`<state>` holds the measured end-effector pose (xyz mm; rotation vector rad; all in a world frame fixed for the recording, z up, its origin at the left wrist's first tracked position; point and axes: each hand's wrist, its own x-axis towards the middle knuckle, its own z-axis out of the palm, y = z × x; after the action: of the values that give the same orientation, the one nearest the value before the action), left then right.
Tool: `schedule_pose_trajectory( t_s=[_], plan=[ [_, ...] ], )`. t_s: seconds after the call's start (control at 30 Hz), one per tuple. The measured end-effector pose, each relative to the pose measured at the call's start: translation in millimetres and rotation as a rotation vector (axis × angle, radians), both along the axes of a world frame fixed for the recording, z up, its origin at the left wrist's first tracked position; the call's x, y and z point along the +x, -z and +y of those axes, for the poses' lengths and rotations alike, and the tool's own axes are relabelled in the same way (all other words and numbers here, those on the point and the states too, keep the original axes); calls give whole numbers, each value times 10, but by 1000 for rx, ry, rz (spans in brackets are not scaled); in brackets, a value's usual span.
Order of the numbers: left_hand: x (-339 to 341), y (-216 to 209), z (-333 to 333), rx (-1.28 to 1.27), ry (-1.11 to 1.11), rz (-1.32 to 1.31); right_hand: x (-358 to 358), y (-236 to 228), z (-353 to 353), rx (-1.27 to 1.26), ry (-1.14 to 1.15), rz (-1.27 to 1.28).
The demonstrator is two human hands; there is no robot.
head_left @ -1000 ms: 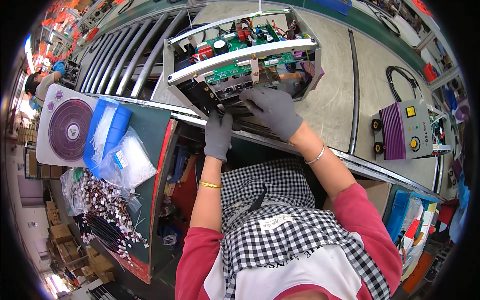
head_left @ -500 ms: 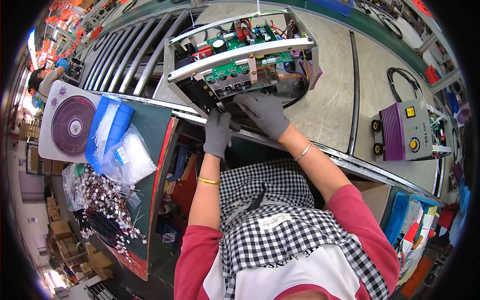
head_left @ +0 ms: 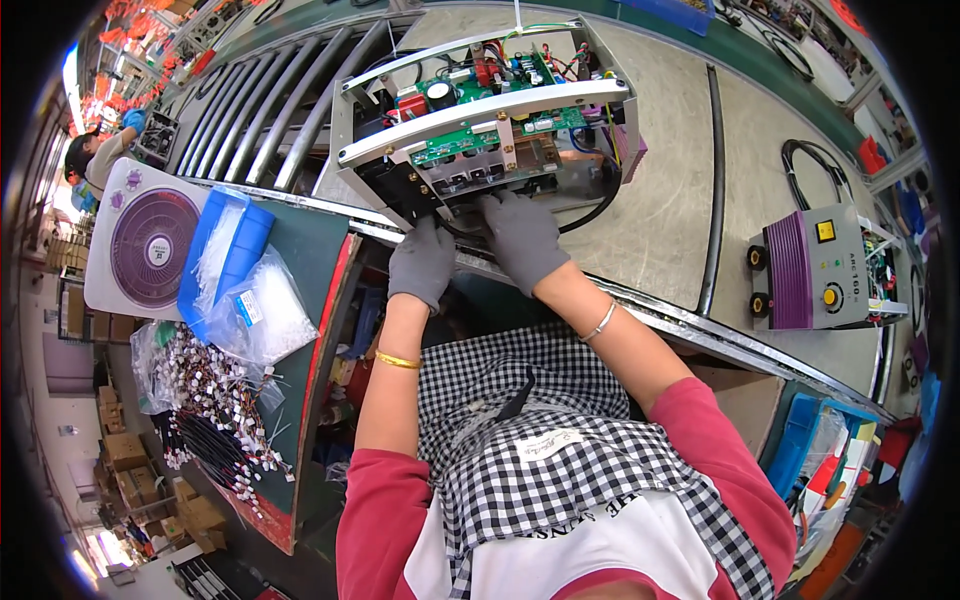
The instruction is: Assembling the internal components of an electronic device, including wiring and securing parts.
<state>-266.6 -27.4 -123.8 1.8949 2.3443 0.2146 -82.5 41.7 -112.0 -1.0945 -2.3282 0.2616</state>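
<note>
An open metal chassis (head_left: 480, 103) with green circuit boards (head_left: 460, 148) stands tilted in front of me on the bench, its inside exposed. My left hand (head_left: 422, 262), in a grey glove, is closed at the lower left corner by the black end panel (head_left: 400, 188); its fingertips are partly hidden. Beside it, my right hand (head_left: 523, 240), gloved alike, curls its fingers in under the boards. A black cable (head_left: 602, 208) loops from the chassis' right side down to the right hand and shows again between both hands.
Steel rollers (head_left: 270, 105) lie left of the chassis. A purple-and-grey machine (head_left: 815, 265) stands at right near a coiled black cable (head_left: 815, 160). On the left side table are a fan-like panel (head_left: 150, 245), a blue bin (head_left: 235, 260), a bag of white parts (head_left: 265, 318) and wire connectors (head_left: 220, 410).
My left hand has shifted slightly left and down. My right hand has moved a little left, its fingers now deeper under the boards. The black cable now shows between the hands.
</note>
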Motion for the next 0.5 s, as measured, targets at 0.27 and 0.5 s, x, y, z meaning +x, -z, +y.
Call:
schedule_pose_trajectory(
  t_s=[0.27, 0.5],
  plan=[
    [178, -44, 4, 163, -122, -35, -138, -70, -210, -238, 9, -49],
    [326, 2, -151, 288, -171, 98, -221, 170, -266, -140, -53, 215]
  ],
)
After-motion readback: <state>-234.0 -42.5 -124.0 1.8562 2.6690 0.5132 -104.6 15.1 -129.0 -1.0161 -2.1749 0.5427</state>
